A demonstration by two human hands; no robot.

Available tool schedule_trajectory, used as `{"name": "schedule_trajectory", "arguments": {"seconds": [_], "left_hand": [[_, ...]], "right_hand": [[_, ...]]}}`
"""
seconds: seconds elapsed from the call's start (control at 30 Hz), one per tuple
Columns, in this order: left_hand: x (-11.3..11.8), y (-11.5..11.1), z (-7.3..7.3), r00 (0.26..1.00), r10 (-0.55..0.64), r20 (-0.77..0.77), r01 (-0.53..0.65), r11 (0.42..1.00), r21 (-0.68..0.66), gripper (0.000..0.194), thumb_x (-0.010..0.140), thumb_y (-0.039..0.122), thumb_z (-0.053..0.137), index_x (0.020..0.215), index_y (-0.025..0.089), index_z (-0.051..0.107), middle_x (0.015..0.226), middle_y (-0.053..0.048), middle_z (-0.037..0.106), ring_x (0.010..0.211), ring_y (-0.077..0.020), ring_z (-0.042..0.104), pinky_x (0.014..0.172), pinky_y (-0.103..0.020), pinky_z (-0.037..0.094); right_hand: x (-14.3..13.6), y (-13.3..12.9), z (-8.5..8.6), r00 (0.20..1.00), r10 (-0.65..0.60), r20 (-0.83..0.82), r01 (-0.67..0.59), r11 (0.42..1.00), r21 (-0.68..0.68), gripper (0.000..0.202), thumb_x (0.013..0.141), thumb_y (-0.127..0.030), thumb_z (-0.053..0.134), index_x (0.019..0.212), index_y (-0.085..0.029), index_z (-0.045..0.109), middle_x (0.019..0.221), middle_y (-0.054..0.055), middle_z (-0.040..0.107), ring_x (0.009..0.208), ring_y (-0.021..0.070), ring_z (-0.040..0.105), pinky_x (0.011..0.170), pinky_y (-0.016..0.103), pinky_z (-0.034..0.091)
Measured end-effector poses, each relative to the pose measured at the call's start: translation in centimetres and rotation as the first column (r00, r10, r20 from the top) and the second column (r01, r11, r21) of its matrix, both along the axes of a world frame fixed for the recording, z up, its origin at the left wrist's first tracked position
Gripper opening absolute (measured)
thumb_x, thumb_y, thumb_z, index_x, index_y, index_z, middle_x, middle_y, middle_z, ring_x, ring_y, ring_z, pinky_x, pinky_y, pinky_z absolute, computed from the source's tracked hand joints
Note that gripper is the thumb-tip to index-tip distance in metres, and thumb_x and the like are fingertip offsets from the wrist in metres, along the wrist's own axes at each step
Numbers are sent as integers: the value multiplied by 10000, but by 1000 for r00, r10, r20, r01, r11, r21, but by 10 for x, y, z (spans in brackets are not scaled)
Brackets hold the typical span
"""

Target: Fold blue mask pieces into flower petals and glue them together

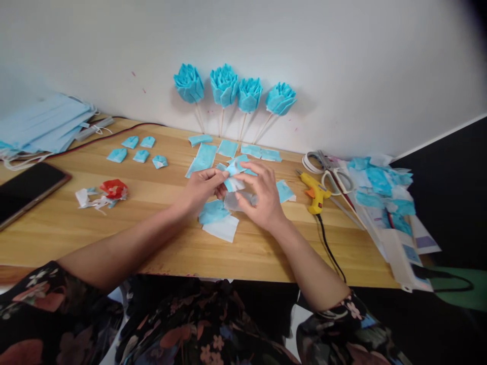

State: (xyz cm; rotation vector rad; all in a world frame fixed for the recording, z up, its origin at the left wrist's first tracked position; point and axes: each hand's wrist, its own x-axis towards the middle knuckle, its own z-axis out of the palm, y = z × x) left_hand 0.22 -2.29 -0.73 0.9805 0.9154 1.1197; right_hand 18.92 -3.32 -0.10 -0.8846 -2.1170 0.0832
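My left hand (207, 185) is closed in a pinch on a small blue-and-white fabric piece (235, 183), which looks partly folded. On the same piece, from the other side, rest the curved fingers of my right hand (263, 195), with its thumb held lower and apart. Just under both hands, loose cut pieces lie on the table, among them a blue one (214, 211) and a white one (221, 228). Flat blue rectangles (203, 157) are spread behind the hands. Several small folded blue petals (117, 155) sit to the left.
Several blue fabric flowers (224, 83) on sticks lean against the wall. To the right are a yellow glue gun (315, 193), scissors (335, 175), a tape roll (312, 162) and a scrap pile (375, 180). Left stand face masks (49, 121), a phone (28, 190) and red scrap (114, 189).
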Motion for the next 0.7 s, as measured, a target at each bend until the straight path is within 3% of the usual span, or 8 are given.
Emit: {"name": "schedule_trajectory", "arguments": {"seconds": [0.23,0.43,0.7], "left_hand": [[3,-4,0,999,-2,-49,4,999,43,343,781,452,761,664,157,628,596,-7,627,533,-95,551,543,-242,453],[3,-5,3,993,14,-119,-3,996,89,340,811,441,725,649,157,632,603,-6,618,534,-92,535,546,-246,452],[3,-7,7,987,14,-159,4,994,107,325,800,426,733,645,156,640,608,-11,625,539,-93,524,545,-242,435]], "right_hand": [[-9,0,-3,997,-54,-56,47,992,-117,92,900,-221,637,902,-311,658,1210,31,653,1240,288,544,1084,559,403],[-10,-4,-1,971,-107,-212,56,971,-233,55,919,-249,636,884,-281,664,1166,48,659,1161,254,599,1033,507,446],[-11,-1,-6,886,-161,-436,-108,841,-530,65,881,-297,664,848,-242,662,1108,55,687,1129,212,629,969,389,491]]}}
